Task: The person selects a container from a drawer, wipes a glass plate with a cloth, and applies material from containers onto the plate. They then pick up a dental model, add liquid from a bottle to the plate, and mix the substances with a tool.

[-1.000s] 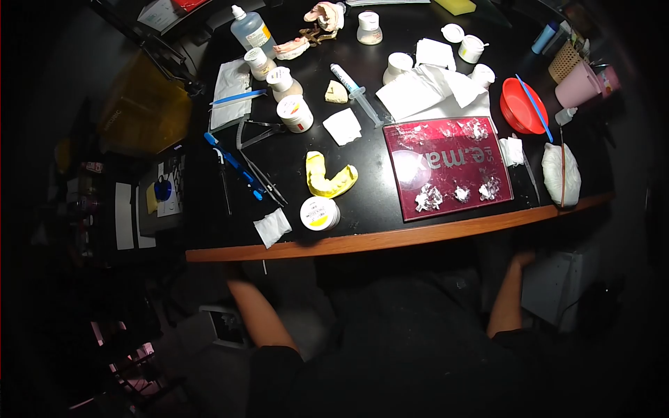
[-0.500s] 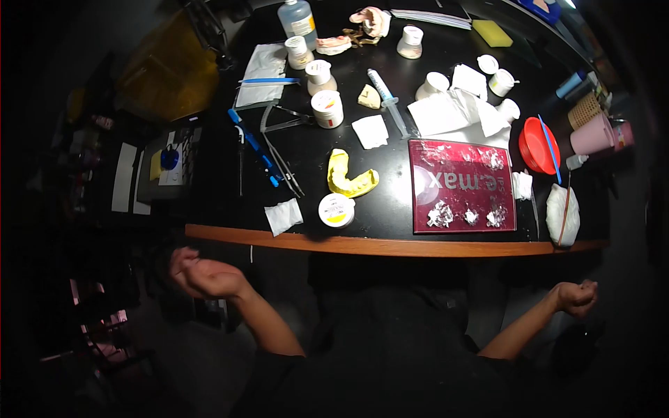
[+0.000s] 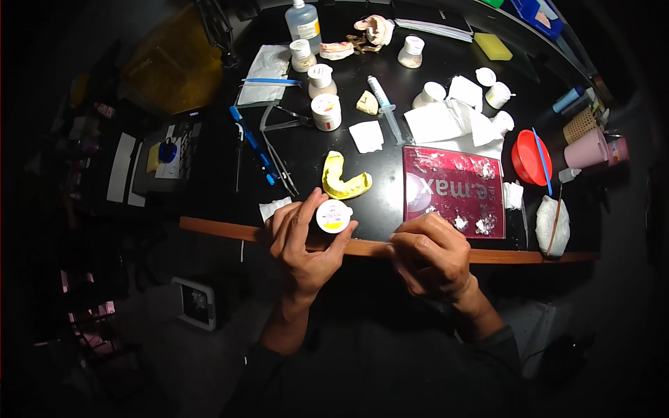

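A white round jar with a yellow-marked lid (image 3: 334,217) sits at the table's front edge, between the thumb and fingers of my left hand (image 3: 303,244). Just behind it lies a yellow horseshoe-shaped mould (image 3: 341,182). My right hand (image 3: 435,258) is closed, its fingers curled together over the front edge of a dark red slab (image 3: 456,184) that bears white smears and lumps. Whatever the right fingers may hold is hidden. Left of the jar, a small white paper (image 3: 273,208) is partly behind my left fingers.
Further back stand white-lidded jars (image 3: 326,112), a syringe (image 3: 385,108), crumpled tissue (image 3: 446,122) and a clear bottle (image 3: 303,24). To the right are a red bowl (image 3: 529,158) and a white cotton roll (image 3: 552,224). Tweezers and a blue tool (image 3: 254,146) lie left.
Both hands have come inward and up from below the table's edge. The left now grips the white jar; the right is at the red slab's front edge. The view has shifted slightly.
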Motion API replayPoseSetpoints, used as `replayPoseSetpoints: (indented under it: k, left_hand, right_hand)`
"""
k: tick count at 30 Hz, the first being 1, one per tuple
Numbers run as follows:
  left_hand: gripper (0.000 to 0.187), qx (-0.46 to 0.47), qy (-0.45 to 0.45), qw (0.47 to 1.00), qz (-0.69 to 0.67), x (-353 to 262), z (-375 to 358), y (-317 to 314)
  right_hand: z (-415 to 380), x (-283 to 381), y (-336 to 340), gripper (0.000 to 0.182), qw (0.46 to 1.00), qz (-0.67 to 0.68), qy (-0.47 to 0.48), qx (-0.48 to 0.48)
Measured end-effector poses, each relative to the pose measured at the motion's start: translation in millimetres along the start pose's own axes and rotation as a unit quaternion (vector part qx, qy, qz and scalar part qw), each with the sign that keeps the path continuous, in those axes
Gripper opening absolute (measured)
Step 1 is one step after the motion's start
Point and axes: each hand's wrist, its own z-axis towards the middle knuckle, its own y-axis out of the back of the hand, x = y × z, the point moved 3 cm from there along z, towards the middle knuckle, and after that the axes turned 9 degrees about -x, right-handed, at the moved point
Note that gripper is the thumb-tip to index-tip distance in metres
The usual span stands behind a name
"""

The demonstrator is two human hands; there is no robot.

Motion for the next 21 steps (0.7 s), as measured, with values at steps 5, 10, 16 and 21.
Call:
replayPoseSetpoints:
  k: [5,10,16,21]
  left_hand:
    - [0.067,0.018,-0.024,0.999,-0.021,0.8,-6.5,1.8]
    - [0.063,0.073,-0.037,0.996,-0.04,4.3,-9.3,1.6]
    - [0.071,0.162,-0.071,0.972,-0.156,-2.8,-18.7,16.3]
    - [0.08,0.19,-0.053,0.952,-0.234,-13.0,-26.6,16.5]
  right_hand:
    - [-0.3,1.0,-14.0,0.031,0.999,0.007,-0.022,0.039]
    - [-8.7,1.8,-31.7,0.041,0.998,0.009,-0.038,0.054]
    - [-8.9,9.5,-22.5,0.037,0.999,0.027,0.005,0.037]
    - [1.4,19.1,-12.9,0.039,0.996,0.01,0.05,0.078]
